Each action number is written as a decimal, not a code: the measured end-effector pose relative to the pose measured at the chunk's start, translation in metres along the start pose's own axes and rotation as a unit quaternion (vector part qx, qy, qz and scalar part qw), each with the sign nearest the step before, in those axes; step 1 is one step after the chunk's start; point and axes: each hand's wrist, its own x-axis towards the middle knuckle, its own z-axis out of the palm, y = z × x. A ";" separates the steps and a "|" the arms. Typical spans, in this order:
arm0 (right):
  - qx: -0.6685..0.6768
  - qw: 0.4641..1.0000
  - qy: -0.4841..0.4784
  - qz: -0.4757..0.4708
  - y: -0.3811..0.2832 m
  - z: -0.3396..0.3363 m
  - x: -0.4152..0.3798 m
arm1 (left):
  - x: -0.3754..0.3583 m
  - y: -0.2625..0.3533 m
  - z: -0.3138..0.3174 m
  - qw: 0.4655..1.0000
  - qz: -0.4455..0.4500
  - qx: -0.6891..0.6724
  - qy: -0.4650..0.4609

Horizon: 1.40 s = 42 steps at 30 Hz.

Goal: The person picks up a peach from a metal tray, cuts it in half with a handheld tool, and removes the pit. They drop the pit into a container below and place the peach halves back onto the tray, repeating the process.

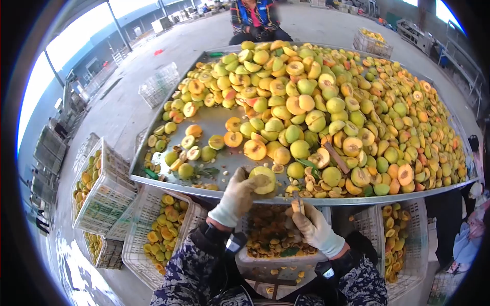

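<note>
My gloved left hand point(238, 198) holds a halved yellow-green fruit point(264, 180) at the near edge of a metal table point(214, 122). My gloved right hand point(315, 227) is closed round a small tool point(297, 203), whose tip points up toward the table edge. Most of the tool's handle is hidden by the fingers. The two hands are apart. A large heap of whole and cut fruit point(352, 146) covers much of the table, and a brown stick-like piece point(336, 155) lies on it.
Below the hands is a crate of scraps point(278, 229). White crates with fruit stand at the left point(133, 239) and right point(417, 245). Another person point(255, 23) sits beyond the table's far edge. More crates stand on the floor behind.
</note>
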 end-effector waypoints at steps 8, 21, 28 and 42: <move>-0.008 0.998 0.058 0.024 0.005 0.010 0.032 | 0.028 -0.055 0.001 0.981 -0.036 -0.163 -0.101; -0.359 0.922 0.127 -0.067 0.028 0.015 0.054 | 0.019 -0.059 -0.003 0.961 0.167 0.201 -0.087; -0.356 0.914 0.147 -0.128 0.029 0.020 0.061 | 0.022 -0.052 0.008 0.993 0.051 -0.058 -0.093; -0.323 0.943 0.062 -0.054 0.007 0.008 0.050 | 0.020 -0.043 0.001 0.984 0.089 0.086 -0.130</move>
